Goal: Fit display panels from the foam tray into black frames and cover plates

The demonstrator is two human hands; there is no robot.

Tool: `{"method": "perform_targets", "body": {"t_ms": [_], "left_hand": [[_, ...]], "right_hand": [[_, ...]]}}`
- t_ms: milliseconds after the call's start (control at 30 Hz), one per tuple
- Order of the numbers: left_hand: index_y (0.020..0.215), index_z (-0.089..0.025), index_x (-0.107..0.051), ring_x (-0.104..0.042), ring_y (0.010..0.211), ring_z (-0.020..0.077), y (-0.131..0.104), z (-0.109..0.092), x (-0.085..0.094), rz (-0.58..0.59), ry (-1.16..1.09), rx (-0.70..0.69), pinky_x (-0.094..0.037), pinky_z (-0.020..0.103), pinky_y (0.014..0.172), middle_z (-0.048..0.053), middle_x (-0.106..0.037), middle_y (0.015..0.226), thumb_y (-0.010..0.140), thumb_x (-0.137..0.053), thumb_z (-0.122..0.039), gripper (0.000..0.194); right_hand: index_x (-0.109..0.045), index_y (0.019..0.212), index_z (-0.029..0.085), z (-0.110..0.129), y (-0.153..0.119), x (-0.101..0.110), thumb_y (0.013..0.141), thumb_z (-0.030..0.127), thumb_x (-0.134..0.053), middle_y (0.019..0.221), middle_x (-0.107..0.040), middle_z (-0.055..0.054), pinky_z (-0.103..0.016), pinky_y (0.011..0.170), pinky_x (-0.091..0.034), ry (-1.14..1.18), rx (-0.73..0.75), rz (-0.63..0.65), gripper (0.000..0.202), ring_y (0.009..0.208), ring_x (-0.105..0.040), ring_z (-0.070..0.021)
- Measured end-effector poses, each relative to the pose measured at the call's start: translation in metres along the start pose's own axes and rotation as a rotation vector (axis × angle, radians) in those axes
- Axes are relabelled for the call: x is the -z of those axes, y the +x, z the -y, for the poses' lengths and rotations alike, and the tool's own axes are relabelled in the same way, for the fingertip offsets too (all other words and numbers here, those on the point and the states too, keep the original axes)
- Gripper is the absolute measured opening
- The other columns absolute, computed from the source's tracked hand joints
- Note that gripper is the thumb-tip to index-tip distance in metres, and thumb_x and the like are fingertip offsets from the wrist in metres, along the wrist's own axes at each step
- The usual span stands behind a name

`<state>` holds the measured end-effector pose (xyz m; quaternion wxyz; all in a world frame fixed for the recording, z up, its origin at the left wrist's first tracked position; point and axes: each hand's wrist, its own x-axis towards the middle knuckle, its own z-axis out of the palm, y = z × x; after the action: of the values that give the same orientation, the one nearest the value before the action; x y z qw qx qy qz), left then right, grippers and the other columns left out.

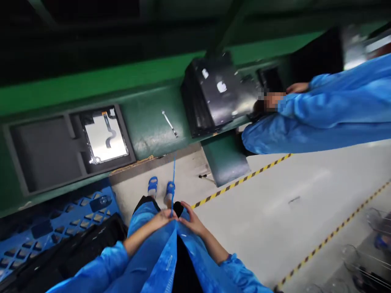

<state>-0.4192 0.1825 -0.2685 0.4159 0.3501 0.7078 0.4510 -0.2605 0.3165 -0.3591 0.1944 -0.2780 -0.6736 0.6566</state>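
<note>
I stand at a green workbench in a blue work coat (pixel 152 256), its front parted over black clothing. My left hand (pixel 164 218) is closed in a pinch at the coat's front edge. A thin blue cord (pixel 174 175) runs up from these fingers towards the bench edge. My right hand (pixel 192 223) is beside it, thumb and fingers bent around the opposite coat edge, with the forefinger raised. Between the hands shows a small black patch (pixel 178 208); I cannot tell what it is. The fingertips are small and partly hidden.
On the bench (pixel 146 118) lie a dark foam tray (pixel 42 150) with a silver panel (pixel 106 136), a thin white strip (pixel 169 123) and a stack of black panels (pixel 214 93). A co-worker's blue sleeve (pixel 320 110) reaches in from the right. Blue pallet (pixel 70 224) at left.
</note>
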Motion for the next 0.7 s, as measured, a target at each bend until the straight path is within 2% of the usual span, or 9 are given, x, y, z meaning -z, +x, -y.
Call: {"method": "perform_targets", "body": {"t_ms": [33, 100, 167, 267, 333, 467, 533, 633, 700], "left_hand": [[0.068, -0.022, -0.054, -0.055, 0.051, 0.0188, -0.012, -0.013, -0.009, 0.062, -0.104, -0.064, -0.044, 0.033, 0.057, 0.000, -0.054, 0.051, 0.081, -0.071, -0.046, 0.033], [0.080, -0.023, -0.054, -0.055, 0.054, 0.0181, -0.026, -0.048, -0.012, 0.145, -0.371, -0.162, -0.047, 0.033, 0.060, -0.001, -0.053, 0.056, 0.083, -0.067, -0.055, 0.034], [0.091, -0.023, -0.054, -0.058, 0.060, 0.0163, -0.033, -0.090, -0.001, 0.149, -0.611, -0.231, -0.051, 0.032, 0.067, -0.002, -0.054, 0.064, 0.082, -0.071, -0.051, 0.033], [0.097, -0.019, -0.056, -0.058, 0.063, 0.0127, -0.037, -0.140, 0.022, 0.172, -0.785, -0.264, -0.052, 0.030, 0.070, -0.002, -0.054, 0.071, 0.081, -0.076, -0.031, 0.028], [0.098, -0.018, -0.057, -0.052, 0.058, 0.0111, -0.035, -0.157, 0.036, 0.138, -0.763, -0.296, -0.048, 0.027, 0.064, -0.004, -0.049, 0.067, 0.085, -0.072, -0.025, 0.021], [0.099, -0.018, -0.055, -0.044, 0.054, 0.0097, -0.018, -0.160, 0.059, -0.126, -0.748, -0.338, -0.045, 0.026, 0.060, -0.005, -0.044, 0.066, 0.090, -0.060, -0.021, 0.010], [0.099, -0.018, -0.053, -0.047, 0.056, 0.0106, -0.003, -0.159, 0.064, -0.309, -0.582, -0.276, -0.047, 0.027, 0.063, -0.004, -0.045, 0.068, 0.093, -0.054, -0.020, 0.006], [0.107, -0.017, -0.051, -0.059, 0.073, 0.0165, 0.026, -0.163, 0.054, -0.578, -0.260, -0.188, -0.049, 0.031, 0.073, 0.001, -0.054, 0.077, 0.095, -0.054, -0.022, 0.013], [0.112, -0.017, -0.050, -0.063, 0.090, 0.0209, 0.046, -0.169, 0.032, -0.680, -0.162, -0.194, -0.049, 0.032, 0.081, 0.004, -0.058, 0.085, 0.090, -0.064, -0.026, 0.027]], "right_hand": [[-0.068, 0.121, 0.025, 0.025, -0.001, -0.006, 0.064, 0.075, -0.082, 0.130, -0.068, -0.011, -0.049, 0.115, -0.042, 0.076, 0.092, 0.145, 0.077, 0.132, -0.057, -0.0335], [-0.069, 0.120, 0.023, 0.069, -0.006, -0.015, 0.075, 0.088, -0.065, 0.118, -0.072, -0.010, -0.048, 0.111, -0.044, 0.131, 0.186, 0.383, 0.079, 0.123, -0.062, -0.0317], [-0.072, 0.111, 0.021, 0.103, -0.015, -0.019, 0.082, 0.090, -0.056, 0.104, -0.073, -0.009, -0.045, 0.104, -0.049, 0.052, 0.243, 0.488, 0.076, 0.109, -0.067, -0.0295], [-0.074, 0.096, 0.022, 0.126, -0.023, -0.015, 0.085, 0.080, -0.062, 0.089, -0.073, -0.006, -0.038, 0.090, -0.052, -0.160, 0.330, 0.414, 0.060, 0.089, -0.067, -0.0255], [-0.071, 0.083, 0.022, 0.128, -0.022, -0.001, 0.089, 0.073, -0.060, 0.077, -0.070, -0.004, -0.035, 0.082, -0.051, -0.248, 0.357, 0.296, 0.052, 0.078, -0.065, -0.0233], [-0.066, 0.069, 0.022, 0.123, -0.012, 0.047, 0.088, 0.060, -0.064, 0.073, -0.067, -0.004, -0.032, 0.077, -0.047, -0.363, 0.401, 0.091, 0.042, 0.075, -0.061, -0.0232], [-0.065, 0.068, 0.022, 0.126, -0.005, 0.072, 0.086, 0.053, -0.068, 0.073, -0.066, -0.003, -0.032, 0.077, -0.047, -0.397, 0.438, 0.065, 0.036, 0.076, -0.060, -0.0233], [-0.068, 0.074, 0.023, 0.146, 0.015, 0.100, 0.084, 0.048, -0.068, 0.077, -0.069, -0.003, -0.033, 0.079, -0.048, -0.317, 0.486, 0.082, 0.027, 0.078, -0.062, -0.0232], [-0.069, 0.084, 0.023, 0.169, 0.037, 0.109, 0.081, 0.047, -0.070, 0.080, -0.071, -0.003, -0.033, 0.079, -0.049, -0.165, 0.483, 0.116, 0.024, 0.079, -0.064, -0.0228]]}}
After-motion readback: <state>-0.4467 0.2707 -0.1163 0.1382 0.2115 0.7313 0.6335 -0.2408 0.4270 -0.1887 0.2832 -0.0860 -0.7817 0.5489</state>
